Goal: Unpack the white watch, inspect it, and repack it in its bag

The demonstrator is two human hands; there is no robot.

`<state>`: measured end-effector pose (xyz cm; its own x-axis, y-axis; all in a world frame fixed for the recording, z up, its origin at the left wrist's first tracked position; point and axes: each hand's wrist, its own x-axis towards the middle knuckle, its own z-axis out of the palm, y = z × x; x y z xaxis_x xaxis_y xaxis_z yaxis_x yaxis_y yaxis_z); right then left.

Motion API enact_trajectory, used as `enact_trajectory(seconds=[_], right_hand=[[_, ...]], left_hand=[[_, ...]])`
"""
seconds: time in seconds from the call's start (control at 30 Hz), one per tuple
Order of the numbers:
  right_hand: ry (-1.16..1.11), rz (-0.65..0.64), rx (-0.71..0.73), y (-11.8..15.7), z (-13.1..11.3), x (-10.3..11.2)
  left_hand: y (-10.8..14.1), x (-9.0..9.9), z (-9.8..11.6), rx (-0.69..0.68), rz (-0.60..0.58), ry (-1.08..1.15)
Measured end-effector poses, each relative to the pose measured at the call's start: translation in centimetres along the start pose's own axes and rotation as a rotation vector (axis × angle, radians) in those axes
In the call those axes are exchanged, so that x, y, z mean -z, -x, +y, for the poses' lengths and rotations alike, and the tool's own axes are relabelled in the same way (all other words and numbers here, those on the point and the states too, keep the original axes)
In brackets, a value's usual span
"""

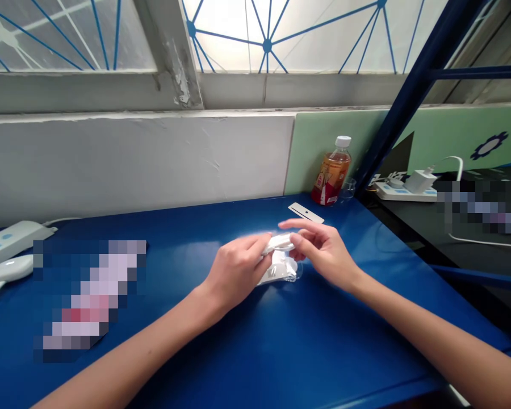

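My left hand [241, 264] is closed round the near end of a small white item [280, 243], held a little above the blue table [187, 341]. At the item's right end is my right hand [323, 250], its thumb close against it and its index finger stretched out above. Whether the right thumb grips the item or only touches it is hard to tell. Just below the hands lies a clear plastic package [285, 268] with white contents, partly hidden by my left fingers.
Behind my right hand lies a white card [305, 213], with a drink bottle [332, 173] near the wall. A power strip [15, 238], a white mouse-shaped object [9, 269] and a pixelated item [93, 295] are at left. A blue metal post [402, 108] rises at right.
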<state>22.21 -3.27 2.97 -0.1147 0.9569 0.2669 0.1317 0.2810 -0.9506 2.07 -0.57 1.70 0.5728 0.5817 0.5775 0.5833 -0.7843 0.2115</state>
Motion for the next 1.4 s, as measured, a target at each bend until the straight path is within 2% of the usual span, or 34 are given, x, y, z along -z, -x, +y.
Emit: enact_trajectory(seconds=[0.1, 0.2, 0.27, 0.37, 0.5, 0.7, 0.8, 0.87, 1.0, 1.1, 1.27, 1.4], right_hand=[[0.141, 0.087, 0.041, 0.2, 0.3, 0.0], [0.167, 0.090, 0.067, 0.0, 0.7, 0.5], [0.179, 0.081, 0.073, -0.3, 1.0, 1.1], [0.275, 0.093, 0.080, -0.9, 1.5, 1.9], [0.439, 0.108, 0.064, -1.4, 1.9, 2.5], [0.698, 0.153, -0.038, -1.6, 1.9, 3.0], [0.705, 0.166, -0.057, -1.6, 1.9, 3.0], [0.632, 0.122, -0.045, -1.5, 1.9, 2.9], [0.540, -0.073, 0.005, -1.0, 2.0, 2.7], [0.693, -0.197, 0.097, -0.8, 2.2, 2.8], [1.007, -0.327, 0.302, -1.0, 2.3, 3.6], [1.061, -0.445, 0.408, -1.1, 1.7, 4.2]], left_hand=[[0.1, -0.4, 0.1, -0.105, 0.018, -0.079], [-0.2, -0.3, 0.2, -0.109, 0.008, -0.045], [-0.3, 0.2, 0.2, -0.065, -0.063, -0.013], [0.0, 0.9, 0.0, 0.003, -0.235, 0.011], [1.3, 1.0, -0.8, 0.077, -0.355, 0.037], [2.4, 0.4, -1.4, 0.141, -0.341, 0.054], [2.6, 0.3, -1.2, 0.151, -0.305, 0.060], [2.7, 0.3, -1.2, 0.154, -0.276, 0.064], [2.8, 0.4, -1.6, 0.144, -0.238, 0.075], [2.8, 0.5, -2.1, 0.146, -0.221, 0.083], [2.7, 0.7, -2.3, 0.138, -0.209, 0.098], [2.6, 0.8, -2.2, 0.117, -0.213, 0.099]])
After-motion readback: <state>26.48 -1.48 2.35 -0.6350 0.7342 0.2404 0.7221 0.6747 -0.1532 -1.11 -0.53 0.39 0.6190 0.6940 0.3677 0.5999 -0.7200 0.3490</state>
